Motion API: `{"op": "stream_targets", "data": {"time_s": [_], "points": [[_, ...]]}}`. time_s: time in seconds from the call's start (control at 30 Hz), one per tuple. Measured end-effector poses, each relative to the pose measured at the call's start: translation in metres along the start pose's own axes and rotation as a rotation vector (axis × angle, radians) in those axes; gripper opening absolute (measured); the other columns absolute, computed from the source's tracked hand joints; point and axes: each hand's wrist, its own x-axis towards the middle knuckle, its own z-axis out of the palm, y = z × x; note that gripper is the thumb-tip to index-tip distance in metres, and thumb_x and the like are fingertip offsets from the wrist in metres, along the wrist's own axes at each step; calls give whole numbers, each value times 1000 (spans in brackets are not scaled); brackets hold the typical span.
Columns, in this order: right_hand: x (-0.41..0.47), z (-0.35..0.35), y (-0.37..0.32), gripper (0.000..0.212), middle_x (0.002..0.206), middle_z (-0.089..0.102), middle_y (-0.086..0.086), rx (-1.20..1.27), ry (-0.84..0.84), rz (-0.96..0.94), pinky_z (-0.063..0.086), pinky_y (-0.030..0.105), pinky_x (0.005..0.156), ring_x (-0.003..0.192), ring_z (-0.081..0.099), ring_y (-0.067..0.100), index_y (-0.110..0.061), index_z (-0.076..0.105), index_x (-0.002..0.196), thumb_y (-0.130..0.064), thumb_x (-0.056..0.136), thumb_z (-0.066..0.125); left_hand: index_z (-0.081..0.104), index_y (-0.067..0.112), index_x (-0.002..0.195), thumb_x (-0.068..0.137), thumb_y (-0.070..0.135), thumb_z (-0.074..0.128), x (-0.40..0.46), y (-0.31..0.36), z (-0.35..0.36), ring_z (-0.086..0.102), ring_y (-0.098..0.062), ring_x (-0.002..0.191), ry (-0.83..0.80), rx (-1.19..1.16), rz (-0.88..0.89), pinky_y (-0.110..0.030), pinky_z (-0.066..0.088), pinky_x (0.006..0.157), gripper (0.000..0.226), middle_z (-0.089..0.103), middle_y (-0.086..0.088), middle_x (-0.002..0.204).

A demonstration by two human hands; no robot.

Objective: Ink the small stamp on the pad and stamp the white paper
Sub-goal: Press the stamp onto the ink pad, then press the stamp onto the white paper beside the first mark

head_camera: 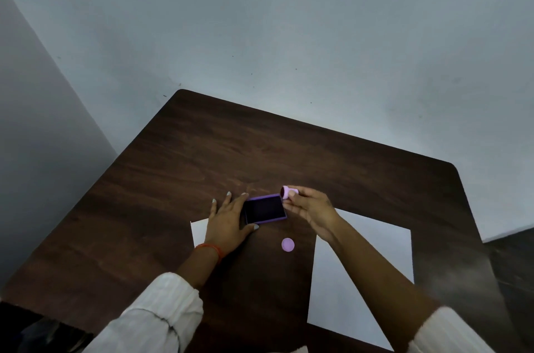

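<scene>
Right hand (pixel 310 209): pinches the small pink stamp (pixel 289 192) between thumb and fingertips, holding it in the air just beside the far right corner of the ink pad (pixel 264 209). The stamp lies tilted nearly on its side, its dark printing face turned toward the left (whether that face already carries ink cannot be told at this size).

Left hand (pixel 228 221): lies flat on the table with fingers spread, thumb and forefinger bracketing the left edge of the open purple pad case, apparently to steady it.

Handling, as a judgement: the stamp looks like light, rigid plastic, so a fingertip pinch on its narrow barrel, well clear of the face, should suffice; the smooth body may twist in the grip if pressed off-axis. The pad case is low and light and would likely slide without the bracing hand.

Surroundings: a round lilac cap (pixel 288 244) (probably the stamp's own) rests on the dark wooden table (pixel 173 179) near the pad. The white paper (pixel 375 251) lies flat to the right, partly beneath the right forearm; thin and limp, it may shift under the stamp unless held. A second white sheet (pixel 199 232) shows under the left hand.
</scene>
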Motion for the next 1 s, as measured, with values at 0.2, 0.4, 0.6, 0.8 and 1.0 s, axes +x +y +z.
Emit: {"op": "stream_targets", "data": {"time_s": [0.2,0.4,0.6,0.8,1.0], "points": [[-46,-50,10,20,89,77,12,609,27,89,60,26,63,83,73,19,-6,74,88,-10,70,69,18,23,144,79,52,59,-5,0,0,13,-22,144,10,20,-2,-47,1,118,82,26,-4,153],[-78,-85,19,28,91,75,18,877,90,50,62,32,64,81,73,24,2,70,93,-7,66,67,32,19,140,80,43,62,-1,37,9,21,-22,142,161,-5,131,-46,3,118,71,35,-4,149],[-83,-105,27,19,87,76,15,867,140,22,61,28,60,78,74,22,0,74,85,-9,71,65,29,25,140,81,52,56,12,90,33,14,-15,143,-19,94,364,-40,-7,116,70,29,2,152],[-74,-123,33,18,82,77,10,769,250,21,60,24,60,73,74,17,-4,75,83,-10,84,58,17,24,144,79,60,51,35,119,56,7,-17,145,-212,217,412,-43,-8,116,81,17,3,156],[-54,-119,34,9,83,73,9,322,499,-4,60,21,67,79,69,21,-11,71,81,-18,81,67,8,24,145,78,62,52,46,119,66,-1,-17,145,-307,256,385,-42,-14,114,89,7,3,158]]}}
